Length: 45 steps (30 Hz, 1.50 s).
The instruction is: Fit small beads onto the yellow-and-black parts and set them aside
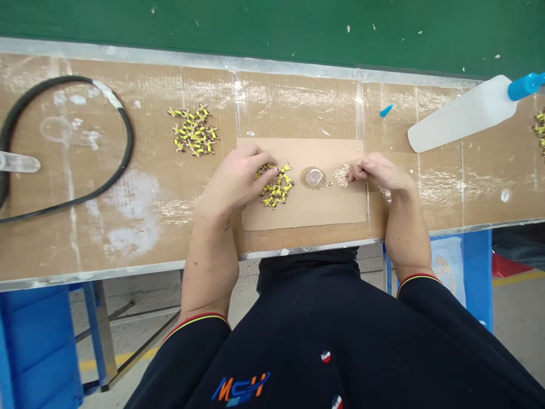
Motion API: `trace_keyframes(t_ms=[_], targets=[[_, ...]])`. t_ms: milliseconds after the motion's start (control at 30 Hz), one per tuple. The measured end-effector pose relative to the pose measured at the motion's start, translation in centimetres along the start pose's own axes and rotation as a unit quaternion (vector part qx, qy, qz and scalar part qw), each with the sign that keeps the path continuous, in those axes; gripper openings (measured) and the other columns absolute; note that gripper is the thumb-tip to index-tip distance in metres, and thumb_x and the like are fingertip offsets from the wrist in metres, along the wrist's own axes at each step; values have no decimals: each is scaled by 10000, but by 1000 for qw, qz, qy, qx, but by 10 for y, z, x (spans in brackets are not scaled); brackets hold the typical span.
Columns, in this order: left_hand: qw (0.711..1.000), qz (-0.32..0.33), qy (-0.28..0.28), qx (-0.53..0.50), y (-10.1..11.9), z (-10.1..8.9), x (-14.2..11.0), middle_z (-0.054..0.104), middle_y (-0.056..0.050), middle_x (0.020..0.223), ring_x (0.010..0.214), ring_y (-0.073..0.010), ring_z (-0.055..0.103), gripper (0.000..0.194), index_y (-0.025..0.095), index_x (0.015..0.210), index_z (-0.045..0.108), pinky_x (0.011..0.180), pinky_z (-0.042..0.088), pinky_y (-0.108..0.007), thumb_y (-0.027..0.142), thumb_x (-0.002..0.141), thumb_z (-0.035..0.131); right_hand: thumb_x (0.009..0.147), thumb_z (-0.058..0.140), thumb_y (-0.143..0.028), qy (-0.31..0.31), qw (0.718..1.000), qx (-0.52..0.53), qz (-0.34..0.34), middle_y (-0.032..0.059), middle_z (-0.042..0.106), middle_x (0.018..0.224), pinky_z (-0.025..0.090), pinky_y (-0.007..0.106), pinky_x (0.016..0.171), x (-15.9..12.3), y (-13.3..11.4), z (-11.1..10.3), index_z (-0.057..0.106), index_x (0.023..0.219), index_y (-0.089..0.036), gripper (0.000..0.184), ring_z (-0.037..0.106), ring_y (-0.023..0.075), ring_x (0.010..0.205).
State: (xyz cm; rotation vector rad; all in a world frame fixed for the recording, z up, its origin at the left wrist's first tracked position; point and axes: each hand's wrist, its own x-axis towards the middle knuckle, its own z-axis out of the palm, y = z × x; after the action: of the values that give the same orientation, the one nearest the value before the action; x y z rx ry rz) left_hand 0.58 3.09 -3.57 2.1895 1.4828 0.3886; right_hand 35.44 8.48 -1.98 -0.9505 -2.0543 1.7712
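Note:
My left hand point(240, 177) curls over a pile of small yellow-and-black pieces point(279, 190) on a flat cardboard sheet point(306, 216). Its thumb and forefinger close around one of these pieces at the upper part of the pile. At the sheet's right side, my right hand point(378, 171) has its fingertips pinched together against a heap of tiny beige pieces point(341, 175). Whatever is between those fingertips is too small to make out. Between the two piles stands a small clear round cup point(314, 178), with a few beige bits beside it.
Another yellow-and-black pile point(195, 132) lies to the left. A black cable point(128, 133) loops at far left around clear plastic pieces. On the right lie a white bottle point(464, 116) with a blue top and a small blue cap point(386, 111). The bench's front edge point(298, 250) runs before my body.

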Motion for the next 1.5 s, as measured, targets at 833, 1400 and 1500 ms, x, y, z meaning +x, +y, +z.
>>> trace_keyframes(t_ms=[833,1400,1500], targets=[[1000,11,7,8,-2,1,0,699,-132,1066,1022,-261,657,378,168,1082,744,978,541,-429,400,1011,455,984,377,-805,143,988,-41,-47,-39,234,562,216,341,598,14,13,14,264,554,-238,720,234,133,561],[999,22,24,8,-5,5,-1,699,-124,1064,1003,-246,656,337,178,1075,745,959,546,-410,383,1004,487,955,411,-835,172,983,-20,-56,-43,223,540,266,327,545,11,18,10,262,549,-251,726,247,132,536],[1000,20,17,10,-4,4,-1,699,-124,1064,1012,-251,661,344,175,1082,745,964,548,-418,382,1005,482,974,410,-810,141,989,-26,-46,-40,254,532,266,323,538,12,13,13,286,541,-245,722,285,125,530]])
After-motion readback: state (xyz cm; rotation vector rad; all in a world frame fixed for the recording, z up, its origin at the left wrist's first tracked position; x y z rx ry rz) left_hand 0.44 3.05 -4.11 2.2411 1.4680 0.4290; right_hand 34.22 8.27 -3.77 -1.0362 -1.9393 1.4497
